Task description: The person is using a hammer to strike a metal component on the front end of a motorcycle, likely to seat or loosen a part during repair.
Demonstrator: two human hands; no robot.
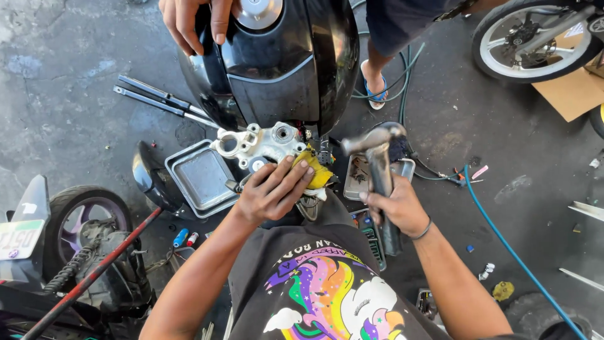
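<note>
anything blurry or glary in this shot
Head view: the hammer in the right hand is smeared by motion blur at its head; the left hand on the yellow rag is sharp; the black tank shows bright glare streaks; the frame edges bend slightly.

Glossy black fuel tank at top centre, silver cap. Yellow cloth mid-frame beside a silver-grey metal bracket. Grey steel hammer right of centre. Blue hose lower right. Grey tray left of centre. Black shirt at bottom, rainbow unicorn print.
</note>
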